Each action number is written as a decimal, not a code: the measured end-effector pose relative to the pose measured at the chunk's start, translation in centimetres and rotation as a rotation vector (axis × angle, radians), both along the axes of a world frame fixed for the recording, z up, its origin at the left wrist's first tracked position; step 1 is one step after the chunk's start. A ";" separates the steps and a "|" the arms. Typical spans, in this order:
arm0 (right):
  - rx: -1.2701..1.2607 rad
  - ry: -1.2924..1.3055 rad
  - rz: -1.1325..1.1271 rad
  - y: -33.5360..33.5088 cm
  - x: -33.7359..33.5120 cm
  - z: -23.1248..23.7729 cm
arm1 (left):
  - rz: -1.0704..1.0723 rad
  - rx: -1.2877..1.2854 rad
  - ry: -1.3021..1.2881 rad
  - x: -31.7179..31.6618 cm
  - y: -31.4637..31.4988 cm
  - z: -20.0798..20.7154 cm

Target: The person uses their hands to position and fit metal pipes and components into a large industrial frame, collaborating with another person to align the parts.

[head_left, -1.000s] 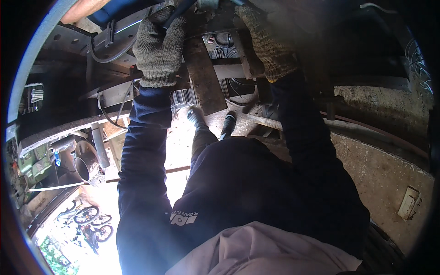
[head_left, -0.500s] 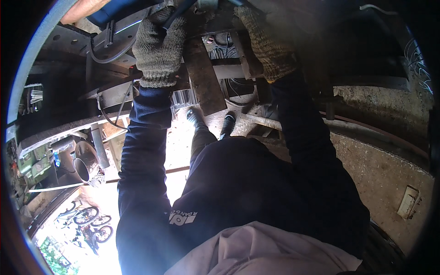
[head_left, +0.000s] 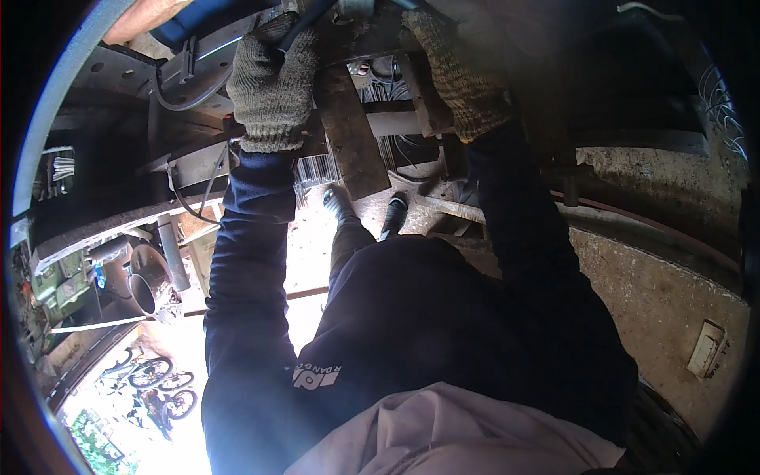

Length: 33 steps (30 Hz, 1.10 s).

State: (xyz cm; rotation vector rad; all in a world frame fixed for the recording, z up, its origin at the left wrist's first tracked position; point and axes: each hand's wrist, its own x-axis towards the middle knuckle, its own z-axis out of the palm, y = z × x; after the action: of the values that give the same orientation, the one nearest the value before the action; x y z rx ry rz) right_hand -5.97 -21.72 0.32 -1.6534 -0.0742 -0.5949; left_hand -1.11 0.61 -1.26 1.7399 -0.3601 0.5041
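My left hand (head_left: 271, 99), in a knitted grey-brown work glove, is at the top of the view, closed round a dark tube (head_left: 311, 20). The tube passes between thumb and fingers and runs out over the upper edge. My right hand (head_left: 463, 83) wears a matching glove and reaches to the upper edge too. It is closed at a dark tube end (head_left: 405, 3); its fingertips are partly hidden. Whether both hands hold one bent tube I cannot tell. Between them lies a dark metal machine frame with a grey round part (head_left: 355, 8).
Another person's forearm (head_left: 146, 17) shows at the upper left, beside a perforated steel beam (head_left: 111, 70). A wooden board (head_left: 352, 142) spans below my hands, above bundled metal rods (head_left: 317, 169). Large pipes (head_left: 146, 289) stand at left, bicycles (head_left: 154, 380) beyond. A wall (head_left: 641, 277) is at right.
My left hand has shifted very slightly to the left with the tube. Otherwise nothing has visibly moved.
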 end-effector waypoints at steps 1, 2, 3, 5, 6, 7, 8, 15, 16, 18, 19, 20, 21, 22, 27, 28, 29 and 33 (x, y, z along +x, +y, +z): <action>0.037 -0.018 0.026 -0.3 0.3 -0.4 | -0.004 0.008 0.010 0.0 0.0 0.1; 0.015 -0.031 0.021 -0.5 0.5 -0.6 | -0.005 0.017 0.021 -0.1 0.1 0.1; -0.007 -0.044 0.017 -0.6 0.6 -0.7 | -0.002 0.000 0.019 -0.1 0.0 0.0; -0.064 -0.085 -0.019 -0.7 1.0 -1.1 | 0.002 -0.035 0.014 0.1 -0.2 -0.2; -0.098 -0.112 -0.050 -0.6 1.2 -1.4 | -0.003 -0.047 0.006 0.2 -0.2 -0.4; -0.133 -0.139 -0.082 -0.6 1.3 -1.5 | -0.009 -0.059 -0.002 0.3 -0.1 -0.5; -0.125 -0.105 -0.076 -0.5 1.1 -1.3 | -0.012 -0.071 -0.008 0.3 -0.1 -0.4; -0.142 -0.061 -0.069 -0.4 0.8 -0.9 | 0.044 0.050 0.000 -0.1 0.0 0.2; -0.161 -0.041 -0.085 -0.3 0.7 -0.8 | 0.065 0.084 -0.014 -0.1 0.2 0.3; -0.094 -0.102 -0.038 -0.3 0.9 -1.0 | 0.076 0.086 -0.042 0.0 0.2 0.3; -0.061 -0.133 -0.014 -0.3 1.0 -1.2 | 0.067 0.054 -0.055 0.1 0.1 0.2; -0.095 -0.138 -0.022 -0.4 1.1 -1.2 | 0.057 0.022 -0.068 0.2 0.0 0.1; -0.130 -0.142 -0.030 -0.6 1.2 -1.2 | 0.062 0.027 -0.049 0.1 -0.1 0.1; -0.165 -0.147 -0.038 -0.8 1.4 -1.2 | 0.066 0.031 -0.030 0.0 -0.1 0.1; -0.182 -0.116 -0.066 -0.5 0.9 -0.7 | 0.074 0.074 -0.038 0.2 0.0 0.2; -0.173 -0.090 -0.069 -0.1 0.5 -0.1 | 0.059 0.053 -0.054 0.4 0.1 -0.2; -0.169 -0.070 -0.070 -0.1 0.3 0.0 | 0.040 0.030 -0.072 0.6 0.1 -0.3; -0.112 -0.038 -0.035 -0.3 0.5 0.0 | 0.014 0.017 -0.102 0.8 0.0 -0.2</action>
State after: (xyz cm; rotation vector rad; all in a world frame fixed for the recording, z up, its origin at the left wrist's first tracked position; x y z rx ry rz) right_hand -5.51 -22.04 0.29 -1.7552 -0.1081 -0.6596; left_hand -0.33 0.58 -1.50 1.7382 -0.4252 0.6029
